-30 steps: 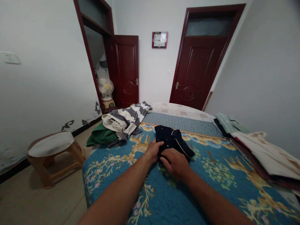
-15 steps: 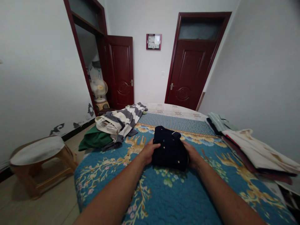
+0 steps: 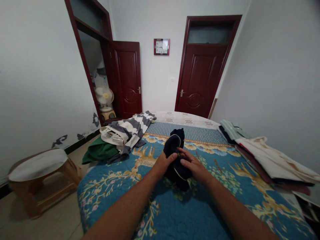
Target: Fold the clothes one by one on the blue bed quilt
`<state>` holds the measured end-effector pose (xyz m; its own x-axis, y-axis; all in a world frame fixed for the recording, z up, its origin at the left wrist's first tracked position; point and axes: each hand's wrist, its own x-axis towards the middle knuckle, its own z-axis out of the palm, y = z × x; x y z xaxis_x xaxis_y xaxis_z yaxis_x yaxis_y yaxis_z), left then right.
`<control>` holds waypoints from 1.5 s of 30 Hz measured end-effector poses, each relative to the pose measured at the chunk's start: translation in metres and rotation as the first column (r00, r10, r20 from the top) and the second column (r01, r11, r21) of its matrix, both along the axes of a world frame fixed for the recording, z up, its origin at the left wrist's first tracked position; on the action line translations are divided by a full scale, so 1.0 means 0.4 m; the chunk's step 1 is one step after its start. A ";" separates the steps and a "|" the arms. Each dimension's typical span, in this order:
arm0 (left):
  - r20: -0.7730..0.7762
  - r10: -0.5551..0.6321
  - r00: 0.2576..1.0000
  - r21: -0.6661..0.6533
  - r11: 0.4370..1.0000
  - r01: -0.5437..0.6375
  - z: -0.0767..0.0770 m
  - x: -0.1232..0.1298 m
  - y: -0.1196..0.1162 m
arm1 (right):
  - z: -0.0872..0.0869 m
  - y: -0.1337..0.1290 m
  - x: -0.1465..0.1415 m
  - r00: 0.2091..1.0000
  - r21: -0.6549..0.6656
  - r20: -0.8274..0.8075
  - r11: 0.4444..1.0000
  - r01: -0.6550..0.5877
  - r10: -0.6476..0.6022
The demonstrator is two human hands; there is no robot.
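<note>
A: What do you have at the left grip?
B: My left grip point(image 3: 161, 165) is closed on the navy piped garment point(image 3: 176, 165), thumb on top, fingers lost beneath it. My right grip point(image 3: 196, 166) has its fingers on the other side; I can't tell whether they pinch or only rest.

A: How does it lie between them?
B: Bunched, about mid-width on the quilt point(image 3: 185, 216), long axis pointing from me toward the quilt's far edge. The grips flank it left and right, and neither looks clearly nearer.

A: Farther out?
B: The grey-and-white striped garment point(image 3: 136, 125) and the green garment point(image 3: 102, 150) lie along the quilt's left edge; the cream garment point(image 3: 267, 158) tops a pile by its right edge.

A: What can't you make out?
B: The navy underside, and whether it's clear of the quilt. The frame cuts off the quilt's near edge.
</note>
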<state>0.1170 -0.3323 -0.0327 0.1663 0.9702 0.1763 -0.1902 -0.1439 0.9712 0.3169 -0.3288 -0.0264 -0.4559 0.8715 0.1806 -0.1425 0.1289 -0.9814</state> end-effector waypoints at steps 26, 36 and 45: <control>0.030 -0.026 0.999 -0.205 0.978 0.032 0.041 -0.029 0.003 | -0.043 -0.009 -0.051 0.900 0.273 0.178 0.899 0.342 -0.397; -0.036 0.397 0.917 -0.328 0.862 -0.386 0.021 -0.123 0.078 | -0.027 0.068 0.042 0.722 0.248 0.167 0.737 0.629 -0.672; -0.021 0.427 0.904 -0.432 0.811 -0.394 0.012 -0.166 0.109 | -0.070 0.165 0.219 0.442 0.377 0.422 0.597 0.708 -0.791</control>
